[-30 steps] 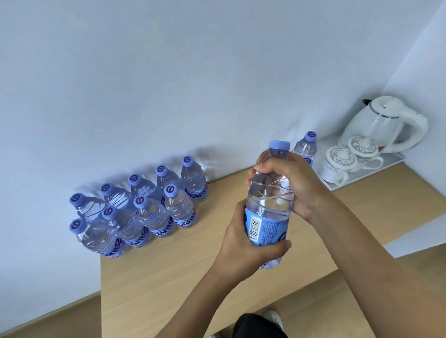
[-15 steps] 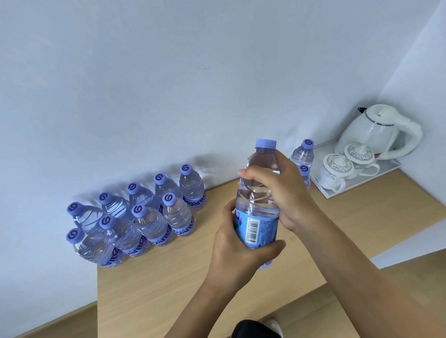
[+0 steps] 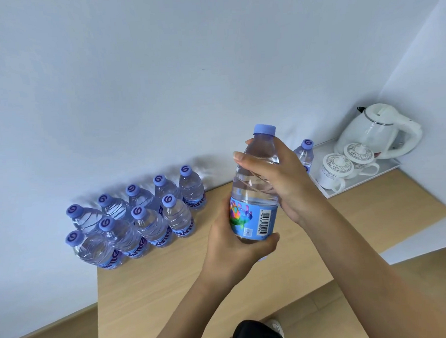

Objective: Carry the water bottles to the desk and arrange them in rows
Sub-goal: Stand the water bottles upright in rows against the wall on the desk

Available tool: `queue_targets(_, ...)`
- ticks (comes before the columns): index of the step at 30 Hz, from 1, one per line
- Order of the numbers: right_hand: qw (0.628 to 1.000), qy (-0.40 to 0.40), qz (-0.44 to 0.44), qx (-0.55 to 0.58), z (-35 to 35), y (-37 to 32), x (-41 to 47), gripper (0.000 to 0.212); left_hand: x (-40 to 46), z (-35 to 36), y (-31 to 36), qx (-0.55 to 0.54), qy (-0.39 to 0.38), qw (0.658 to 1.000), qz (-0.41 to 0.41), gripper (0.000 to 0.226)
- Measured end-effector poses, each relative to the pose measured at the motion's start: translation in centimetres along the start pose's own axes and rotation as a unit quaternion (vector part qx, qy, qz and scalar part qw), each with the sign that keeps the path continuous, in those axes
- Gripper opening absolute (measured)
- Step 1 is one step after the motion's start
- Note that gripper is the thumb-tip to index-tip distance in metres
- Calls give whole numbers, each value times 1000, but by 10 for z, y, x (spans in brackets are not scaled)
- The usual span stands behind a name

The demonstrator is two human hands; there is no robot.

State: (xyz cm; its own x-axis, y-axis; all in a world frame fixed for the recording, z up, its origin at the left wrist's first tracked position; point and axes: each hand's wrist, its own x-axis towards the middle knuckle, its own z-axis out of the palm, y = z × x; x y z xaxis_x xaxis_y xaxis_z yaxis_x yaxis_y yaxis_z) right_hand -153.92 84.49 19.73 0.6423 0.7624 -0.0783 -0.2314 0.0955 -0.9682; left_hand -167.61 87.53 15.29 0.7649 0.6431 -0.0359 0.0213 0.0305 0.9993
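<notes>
In the head view, a water bottle (image 3: 256, 193) stands upright in the air above the wooden counter (image 3: 170, 278), near the centre of the picture. The left hand (image 3: 235, 247) wraps its fingers and thumb round the bottle's lower part, over the blue label with its barcode facing the camera. The right hand (image 3: 276, 176) curls round the clear upper body just under the blue cap, fingertips reaching past the bottle's left side. At about nine o'clock from the held bottle, nine more bottles (image 3: 142, 218) stand on the counter against the white wall (image 3: 187, 68), set close together in two rows, five at the back and four in front. At about two o'clock, another bottle (image 3: 304, 152) shows partly behind the right hand. Beyond it, a white tray (image 3: 370, 180) in the counter's far corner carries a white kettle (image 3: 378, 131) and two lidded cups (image 3: 344, 166) that touch each other.
</notes>
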Motion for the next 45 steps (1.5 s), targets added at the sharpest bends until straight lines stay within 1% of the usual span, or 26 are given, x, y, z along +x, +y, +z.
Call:
queue_targets(2,1000,11,2,20,1,0,1,29,0,1,2,-2,1,1000,-1,60)
queue_targets(5,999,7,24,37,0,-5,5,28,0,-1,7,-16,-18,1000,-9,66)
queue_targets(9,994,-34,30,97,-5,-14,9,19,0,-5,13,-87,-69,993,-44,56)
queue_targets(13,990,-79,31,114,-8,-17,10,26,2,-10,14,-88,-91,991,-48,53)
queue_targets(15,991,-82,32,105,-8,-16,11,30,3,-13,14,-72,-86,993,-45,51)
queue_targets(17,994,-66,30,77,-7,-15,10,29,2,-12,13,-61,-70,995,-45,48)
queue_targets(20,1000,-5,-2,10,1,-11,4,30,2,-10,12,-45,-28,998,-41,45)
queue_targets(23,999,36,-8,18,10,-2,-3,39,0,-7,12,-37,-5,999,-37,47)
queue_targets(26,998,56,11,28,10,-1,-3,38,-2,-6,11,-28,-8,999,-40,54)
queue_targets(29,997,17,6,70,5,-2,-1,35,0,-12,12,-45,-28,996,-65,66)
queue_targets(32,993,-38,-7,110,1,-6,0,33,3,-17,17,-67,-83,991,-86,60)
queue_targets(34,990,-69,-18,121,-1,-8,2,32,4,-20,18,-67,-103,989,-81,58)
queue_targets(36,987,-92,-24,129,-3,-9,3,33,5,-20,19,-44,-92,992,-70,59)
queue_targets(38,988,-98,-25,120,-4,-11,3,35,4,-17,20,-17,-69,996,-56,57)
queue_targets(40,994,-68,-25,88,-3,-12,2,36,3,-12,21,-4,-44,998,-46,51)
queue_targets(42,997,-15,-35,67,1,-11,0,28,2,-7,21,16,-5,999,-34,48)
queue_targets(45,996,42,-41,68,7,-9,-2,21,2,-3,20,52,29,998,-20,53)
